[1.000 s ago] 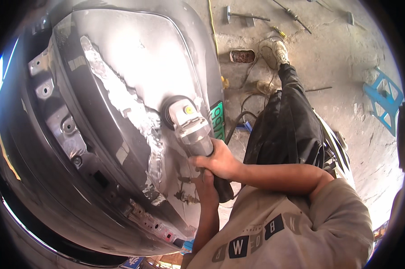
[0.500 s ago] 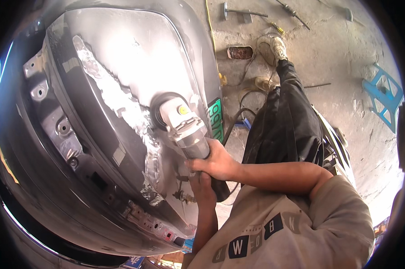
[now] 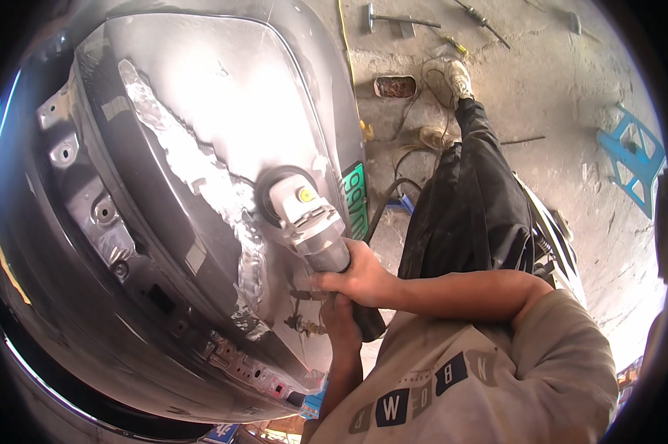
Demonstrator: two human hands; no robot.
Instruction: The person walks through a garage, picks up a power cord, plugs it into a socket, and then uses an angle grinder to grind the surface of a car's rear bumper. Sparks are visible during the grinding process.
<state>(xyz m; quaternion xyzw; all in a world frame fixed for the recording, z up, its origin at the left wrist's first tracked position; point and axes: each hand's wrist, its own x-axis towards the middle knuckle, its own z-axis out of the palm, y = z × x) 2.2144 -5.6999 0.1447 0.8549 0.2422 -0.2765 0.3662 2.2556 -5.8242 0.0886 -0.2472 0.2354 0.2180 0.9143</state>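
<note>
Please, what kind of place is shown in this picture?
Most likely a car body repair workshop. A right hand holds an angle grinder against a grey car body panel with a rough bare-metal seam. Hand tools lie on the dusty concrete floor.

car body panel (image 3: 200, 81): dull grey metal, sanded matt, bare bright streak rough along seam | angle grinder (image 3: 308, 222): smooth grey-silver housing, slight sheen, yellow plastic button | floor (image 3: 563, 89): rough dusty concrete | trousers (image 3: 471, 207): dark cloth, faintly shiny | shirt (image 3: 489, 385): matt beige cloth | stool (image 3: 633, 159): blue plastic
</note>
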